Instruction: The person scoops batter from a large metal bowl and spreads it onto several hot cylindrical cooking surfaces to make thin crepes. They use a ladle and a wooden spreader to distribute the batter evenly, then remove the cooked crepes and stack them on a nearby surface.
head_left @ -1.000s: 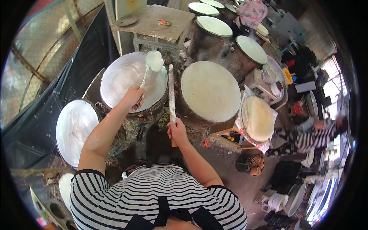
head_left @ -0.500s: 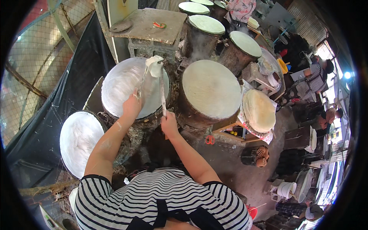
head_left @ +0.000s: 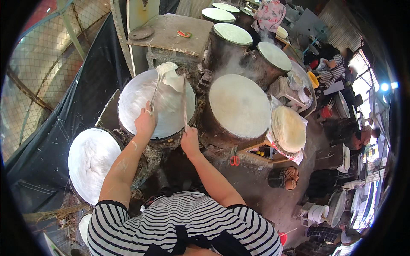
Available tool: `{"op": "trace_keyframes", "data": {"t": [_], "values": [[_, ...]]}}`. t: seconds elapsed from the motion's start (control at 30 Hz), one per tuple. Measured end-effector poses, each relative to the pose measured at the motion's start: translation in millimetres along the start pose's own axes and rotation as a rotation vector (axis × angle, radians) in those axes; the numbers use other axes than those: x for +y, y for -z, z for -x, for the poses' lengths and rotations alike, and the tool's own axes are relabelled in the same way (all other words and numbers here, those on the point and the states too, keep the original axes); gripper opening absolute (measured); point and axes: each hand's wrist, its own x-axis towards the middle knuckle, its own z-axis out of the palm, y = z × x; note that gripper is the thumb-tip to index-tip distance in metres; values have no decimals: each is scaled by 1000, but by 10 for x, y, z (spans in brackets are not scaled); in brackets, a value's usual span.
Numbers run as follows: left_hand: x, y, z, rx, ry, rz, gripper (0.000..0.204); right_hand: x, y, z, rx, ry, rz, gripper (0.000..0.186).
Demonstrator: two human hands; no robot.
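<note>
Bucket (head_left: 275,178) is holding perforated briquettes (head_left: 291,184); left hand (head_left: 145,122) is gripping long-handled utensil (head_left: 154,94), right hand (head_left: 190,141) stick (head_left: 185,100); dough (head_left: 170,80) now spreading wider.

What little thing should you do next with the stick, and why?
Maybe the right grip could scrape the stick against the white lump, since the stick's tip looks close beside it and both seem to be over the round pan.
</note>
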Motion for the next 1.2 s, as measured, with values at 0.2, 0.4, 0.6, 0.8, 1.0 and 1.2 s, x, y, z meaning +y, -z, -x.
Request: {"op": "trace_keyframes", "data": {"t": [0.2,0.4,0.6,0.8,1.0,1.2], "values": [[-93,3,-90,9,44,63,49,-132,92,-206,43,-21,30,29],[-150,3,-29,100,84,236,46,-242,-152,-425,16,106,75,25],[-188,75,28,235,73,658,39,-129,-30,-471,4,-24,138,27],[-193,226,179,106,294,976,32,-273,-139,-764,-23,115,78,29],[-23,550,423,34,376,1068,29,-68,-281,-830,-15,-44,85,26],[-168,556,544,1,426,1185,23,-342,-239,-862,-107,77,147,23]]}}
